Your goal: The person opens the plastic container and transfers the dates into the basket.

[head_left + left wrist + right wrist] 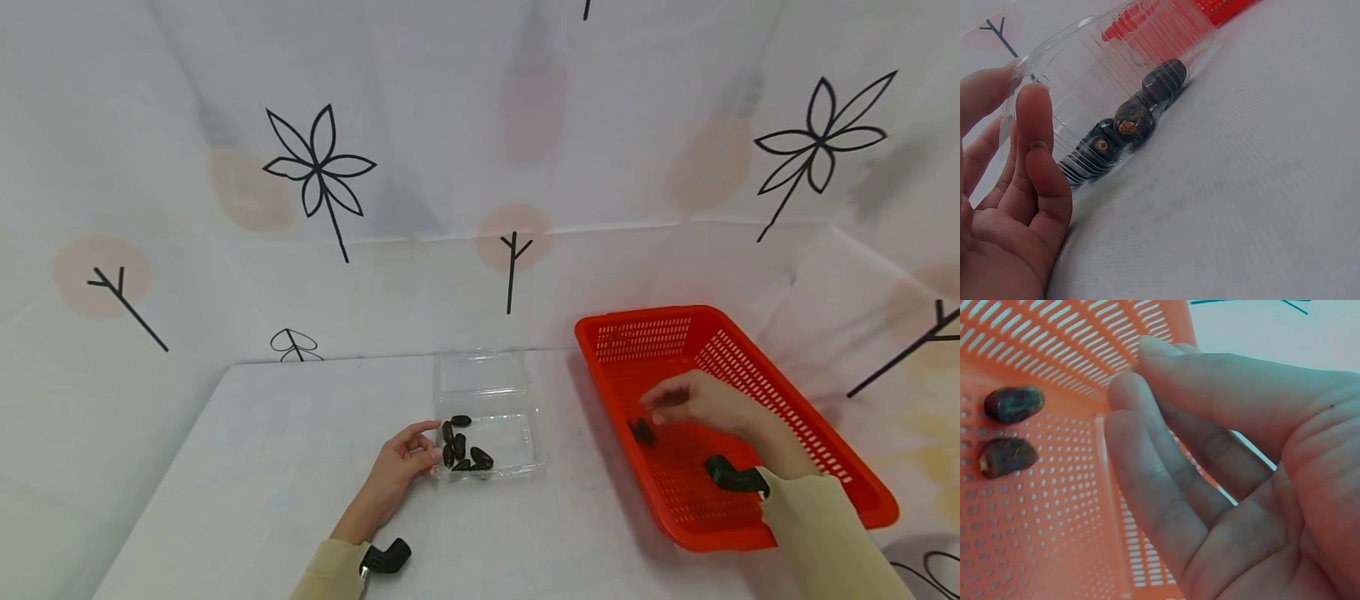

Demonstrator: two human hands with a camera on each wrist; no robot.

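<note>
A clear plastic box point(510, 442) stands on the table with its hinged lid point(482, 371) raised at the back. Several dark brown dates point(460, 445) lie in its left part and along the front. At the box's left side, my left hand point(397, 467) holds the wall with its fingertips, and the left wrist view shows dates point(1135, 120) through the ribbed plastic. My right hand point(693, 400) hovers inside the red basket point(660, 508). Its thumb and fingertips are close together, with nothing visible between them. Two dates point(1009, 457) lie on the basket floor beside those fingers.
The red basket has slotted, raised walls and sits at the right of the white table point(300, 433). A white cloth point(450, 275) with plant drawings hangs behind. Black wrist devices point(386, 557) are on both of the person's wrists.
</note>
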